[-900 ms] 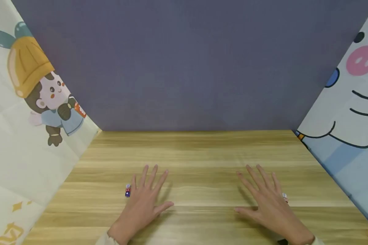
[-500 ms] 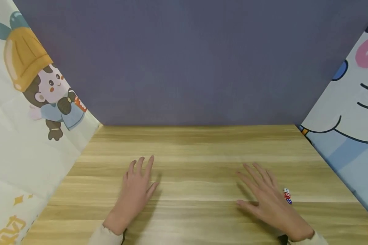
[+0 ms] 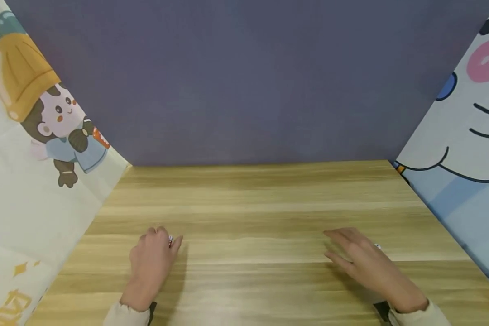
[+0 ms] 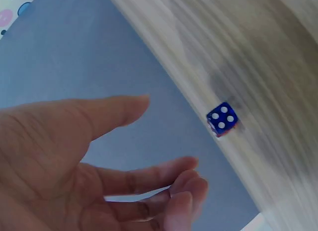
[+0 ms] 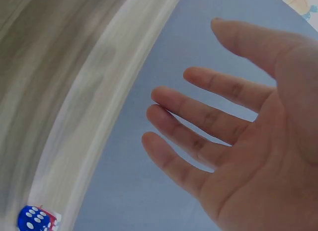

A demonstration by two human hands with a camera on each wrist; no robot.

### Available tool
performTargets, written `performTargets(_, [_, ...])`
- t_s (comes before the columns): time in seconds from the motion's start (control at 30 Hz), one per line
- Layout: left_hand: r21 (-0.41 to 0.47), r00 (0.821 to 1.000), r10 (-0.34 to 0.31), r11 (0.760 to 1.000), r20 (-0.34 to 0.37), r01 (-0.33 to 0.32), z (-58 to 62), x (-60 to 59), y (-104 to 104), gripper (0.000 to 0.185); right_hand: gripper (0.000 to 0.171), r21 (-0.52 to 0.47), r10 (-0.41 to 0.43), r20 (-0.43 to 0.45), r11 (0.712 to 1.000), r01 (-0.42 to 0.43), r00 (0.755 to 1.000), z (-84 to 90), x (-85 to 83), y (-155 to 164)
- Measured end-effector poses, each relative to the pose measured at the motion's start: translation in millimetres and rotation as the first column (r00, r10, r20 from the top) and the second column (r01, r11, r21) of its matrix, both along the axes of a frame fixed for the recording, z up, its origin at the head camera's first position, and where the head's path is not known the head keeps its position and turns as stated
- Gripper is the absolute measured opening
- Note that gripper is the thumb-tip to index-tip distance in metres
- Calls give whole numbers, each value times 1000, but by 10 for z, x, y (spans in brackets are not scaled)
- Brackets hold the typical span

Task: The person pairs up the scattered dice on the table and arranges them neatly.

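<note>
While the left hand [image 3: 151, 260] is over the left side of the wooden table [image 3: 248, 203], its fingers bend loosely and its thumb sits apart from them, with nothing held. The left dice [image 3: 170, 242] peek out by the thumb, showing bits of white and red. Up close, the left wrist view shows a blue die [image 4: 222, 118] on the table with four white dots, some red and white at its edges, and a gap between it and the fingers. On the right side, the right hand [image 3: 366, 262] holds nothing too, with its thumb and fingers apart. The right dice [image 3: 377, 246] are at that hand's far right side, mostly hidden behind it; the right wrist view shows blue, red and white there, away from the fingertips. Each arm has a pale sleeve [image 3: 124, 315]. A dark wall [image 3: 248, 81] stands at the table's far edge. The left cloth [image 3: 32, 203] has a cartoon figure in a yellow hat, and the right cloth [image 3: 428, 140] has a pink snout.
</note>
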State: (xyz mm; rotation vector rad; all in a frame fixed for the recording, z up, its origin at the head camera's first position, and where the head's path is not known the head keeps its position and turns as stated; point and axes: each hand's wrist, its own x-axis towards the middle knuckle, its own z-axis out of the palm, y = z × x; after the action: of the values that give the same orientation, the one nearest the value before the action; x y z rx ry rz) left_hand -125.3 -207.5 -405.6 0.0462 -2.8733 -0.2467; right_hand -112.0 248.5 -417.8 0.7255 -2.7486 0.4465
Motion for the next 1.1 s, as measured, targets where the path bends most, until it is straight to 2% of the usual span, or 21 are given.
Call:
performTargets(0.1, [9,997,2,1000,76,-2,-24,-10,-21,46,48,1,12,4,1000,-12,1000,-13,-14,11])
performTargets(0.23, [-2,993,-6,1000,115,6,-43,-56,-35,40,56,11,41,-14,999,-41,999,-29,-6,13])
performTargets(0.37, [-3,992,-3,1000,122,3,-64,-81,-67,40,61,28,52,-16,998,-51,999,-46,-2,-4])
performTargets(0.5, [11,993,-10,1000,116,9,-86,-101,-99,42,61,42,34,27,999,-35,999,-66,-2,-43])
performTargets(0.63, [25,988,-26,999,150,22,-125,-105,-122,30,59,30,12,57,999,-14,998,-89,18,-106])
performTargets(0.77, [31,983,-40,999,178,35,-160,-79,-148,17,57,-19,7,-42,1000,-8,999,-107,40,-160])
performTargets(0.83, [32,984,-44,999,175,39,-170,-68,-158,15,56,-33,8,-104,999,-11,995,-112,41,-172])
performTargets(0.9, [34,985,-47,999,169,41,-172,-69,-165,15,54,-42,14,-132,999,-20,991,-111,34,-181])
performTargets(0.97, [35,985,-46,999,165,41,-168,-78,-168,16,50,-68,29,-91,997,-35,995,-103,25,-189])
performTargets(1.1, [50,985,-50,998,163,42,-152,-110,-173,16,42,-151,74,97,987,-59,993,-80,2,-219])
